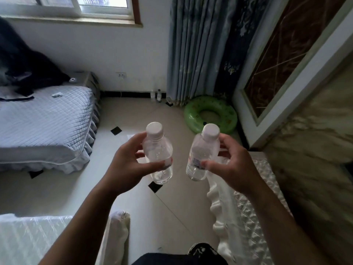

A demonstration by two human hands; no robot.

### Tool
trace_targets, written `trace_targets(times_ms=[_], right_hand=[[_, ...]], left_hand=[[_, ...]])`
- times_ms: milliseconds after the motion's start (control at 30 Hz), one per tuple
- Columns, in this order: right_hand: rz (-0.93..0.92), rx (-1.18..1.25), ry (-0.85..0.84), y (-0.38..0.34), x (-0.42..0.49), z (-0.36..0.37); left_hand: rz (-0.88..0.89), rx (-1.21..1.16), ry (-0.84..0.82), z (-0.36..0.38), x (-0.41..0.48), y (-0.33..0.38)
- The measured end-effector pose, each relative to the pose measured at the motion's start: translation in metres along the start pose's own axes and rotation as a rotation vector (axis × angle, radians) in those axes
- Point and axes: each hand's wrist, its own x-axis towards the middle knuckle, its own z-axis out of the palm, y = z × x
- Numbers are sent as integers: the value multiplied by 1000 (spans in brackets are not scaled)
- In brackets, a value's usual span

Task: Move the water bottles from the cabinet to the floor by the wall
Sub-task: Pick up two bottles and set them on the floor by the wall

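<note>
A person's left hand (124, 165) grips one clear water bottle (159, 155) between thumb and fingers; the right hand (233, 165) grips another bottle (202, 153), both upright above the tiled floor (172, 203).

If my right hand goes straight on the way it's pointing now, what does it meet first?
Probably the green swim ring lying by the curtain; the right hand, gripping its water bottle, points that way over open floor. Depth is unclear.
</note>
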Motion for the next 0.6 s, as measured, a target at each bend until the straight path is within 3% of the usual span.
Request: trace_targets(times_ms=[600], right_hand=[[-62,74,-140,47,291,39]], left_hand=[[-63,18,127,-59,239,-61]])
